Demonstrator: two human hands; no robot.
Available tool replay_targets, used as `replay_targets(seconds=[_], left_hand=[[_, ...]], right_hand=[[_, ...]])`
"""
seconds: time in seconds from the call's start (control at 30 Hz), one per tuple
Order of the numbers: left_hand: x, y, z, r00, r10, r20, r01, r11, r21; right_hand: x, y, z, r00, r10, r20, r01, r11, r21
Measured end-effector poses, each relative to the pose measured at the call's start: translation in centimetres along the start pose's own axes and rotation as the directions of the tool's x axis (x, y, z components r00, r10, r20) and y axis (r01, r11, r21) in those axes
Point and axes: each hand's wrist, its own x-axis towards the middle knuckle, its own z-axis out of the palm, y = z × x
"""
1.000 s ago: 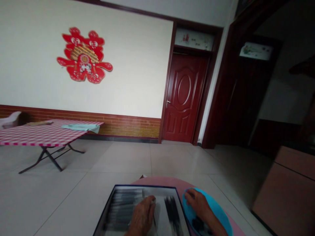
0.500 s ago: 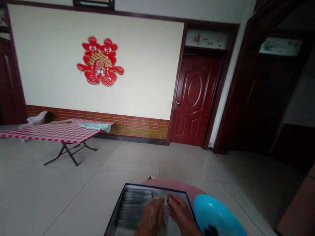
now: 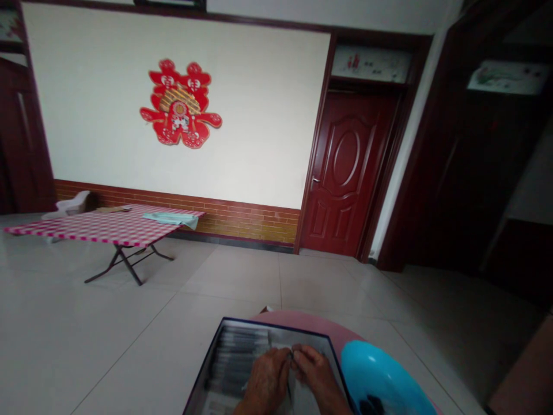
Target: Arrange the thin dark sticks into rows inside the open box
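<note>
My left hand [image 3: 268, 376] and my right hand [image 3: 314, 369] meet over a shallow dark-rimmed box [image 3: 298, 328]. Fingertips of both are pinched together around a small dark piece [image 3: 290, 355], too small and blurred to name. A thin dark strand hangs below the left fingers. In the left part of the box lie several dark, slim pieces in a row [image 3: 235, 360], smeared in the picture. Pale lining shows under my hands. Right of the box stands a bright blue basin [image 3: 380, 369] with some black pieces [image 3: 371, 405] at its bottom.
Box and basin rest on a round pink tabletop [image 3: 311, 324]. Farther left stands a folding table [image 3: 108, 227] with a red-and-white checked top, a pale green cloth [image 3: 173, 219] on it. A white chair [image 3: 73, 204] is behind. A red door [image 3: 345, 173] is in the far wall.
My fingertips have come closer together, closing the small gap between my hands. The whole view has shifted slightly as my head moved.
</note>
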Motion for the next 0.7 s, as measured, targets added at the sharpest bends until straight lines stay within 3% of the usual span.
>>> replay_targets(seconds=[0.47,0.7], left_hand=[[-0.5,-0.5,0.7,0.996,-0.059,0.066,0.046,0.982,0.184],[0.1,-0.2,0.0,1.0,0.011,-0.012,-0.008,0.976,0.219]], right_hand=[[-0.5,-1.5,0.3,0.999,-0.038,-0.024,0.033,0.985,-0.171],[0.0,-1.0,0.2,0.999,-0.039,-0.003,0.038,0.987,-0.155]])
